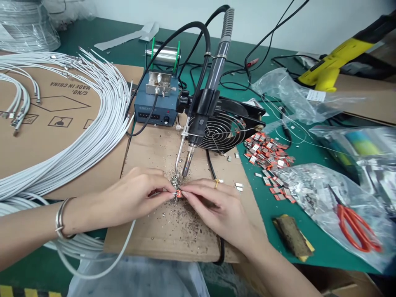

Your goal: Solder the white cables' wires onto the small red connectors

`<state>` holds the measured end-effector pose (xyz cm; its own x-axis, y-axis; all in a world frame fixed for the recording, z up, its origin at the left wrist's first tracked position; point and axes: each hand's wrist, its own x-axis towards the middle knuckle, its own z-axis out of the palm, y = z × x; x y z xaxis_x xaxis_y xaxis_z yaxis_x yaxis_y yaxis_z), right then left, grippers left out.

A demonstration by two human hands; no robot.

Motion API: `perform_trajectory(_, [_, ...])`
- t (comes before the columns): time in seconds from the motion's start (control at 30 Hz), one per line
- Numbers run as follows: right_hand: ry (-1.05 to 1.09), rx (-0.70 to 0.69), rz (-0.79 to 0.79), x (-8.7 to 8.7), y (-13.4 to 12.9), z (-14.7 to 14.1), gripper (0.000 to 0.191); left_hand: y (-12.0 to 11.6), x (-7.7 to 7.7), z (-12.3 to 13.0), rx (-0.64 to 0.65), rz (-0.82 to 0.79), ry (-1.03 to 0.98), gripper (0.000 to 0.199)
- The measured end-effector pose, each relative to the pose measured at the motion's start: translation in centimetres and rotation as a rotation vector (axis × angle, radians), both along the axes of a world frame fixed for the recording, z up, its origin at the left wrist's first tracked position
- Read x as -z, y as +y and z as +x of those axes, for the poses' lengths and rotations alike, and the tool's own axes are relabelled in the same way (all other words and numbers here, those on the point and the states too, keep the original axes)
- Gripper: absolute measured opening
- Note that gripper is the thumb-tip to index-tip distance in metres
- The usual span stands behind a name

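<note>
My left hand (147,190) pinches the end of a white cable (125,243), which loops down from under my palm toward the coil at left. From the other side my right hand (213,198) grips a small orange connector (178,193) between thumb and fingers. The cable end and connector meet between my fingertips; whether they are joined I cannot tell. Just above them points the tip of a mounted soldering iron (188,161), with a thin solder feed tube (180,150) beside it. Solder crumbs (185,231) litter the cardboard (145,243) below.
White cables (102,107) lie bundled at left. Behind stand a blue solder feeder (154,107), a solder spool (163,53) and a fan (222,128). Orange connectors (266,152), a bag of metal parts (318,189), red-handled scissors (355,227) and a sponge (292,235) lie right.
</note>
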<state>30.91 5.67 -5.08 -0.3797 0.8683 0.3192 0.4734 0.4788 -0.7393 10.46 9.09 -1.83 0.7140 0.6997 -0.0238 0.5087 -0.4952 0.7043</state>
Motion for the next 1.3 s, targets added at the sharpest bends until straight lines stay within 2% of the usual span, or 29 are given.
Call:
perform_trajectory(0.27, [-0.185, -0.058, 0.079, 0.4, -0.7, 0.6, 0.025, -0.1, -0.2, 0.2, -0.011, -0.097, -0.001, 0.021])
perform_trajectory(0.43, [-0.217, -0.117, 0.165, 0.1, -0.5, 0.5, 0.017, -0.2, -0.2, 0.4, -0.010, -0.131, -0.016, 0.021])
perform_trajectory(0.57, [-0.206, -0.080, 0.213, 0.1, -0.6, 0.0, 0.015, -0.5, 0.1, 0.5, -0.059, -0.180, -0.040, 0.021])
perform_trajectory(0.67, [-0.114, -0.001, 0.036, 0.0, -0.6, -0.3, 0.016, -0.6, 0.1, 0.5, -0.091, -0.187, -0.062, 0.020])
perform_trajectory(0.77, [0.141, 0.061, -0.417, -0.4, -0.3, -0.3, 0.016, -0.5, 0.1, 0.4, -0.112, -0.177, -0.078, 0.020])
perform_trajectory(0.87, [0.459, 0.035, -0.899, -0.7, 0.4, -0.2, 0.023, -0.3, 0.1, 0.4, -0.117, -0.183, -0.092, 0.020])
perform_trajectory(0.93, [0.599, 0.031, -1.059, -0.6, 0.8, -0.1, 0.024, -0.2, 0.3, 0.3, -0.132, -0.177, -0.105, 0.020])
perform_trajectory(1.07, [0.747, 0.075, -1.068, -0.2, 1.2, -0.2, 0.024, -0.1, 0.5, 0.4, -0.155, -0.148, -0.099, 0.020])
perform_trajectory(1.3, [0.659, 0.226, -0.869, -0.8, 1.0, -1.0, 0.019, 0.0, 0.3, 0.5, -0.176, -0.127, -0.067, 0.018])
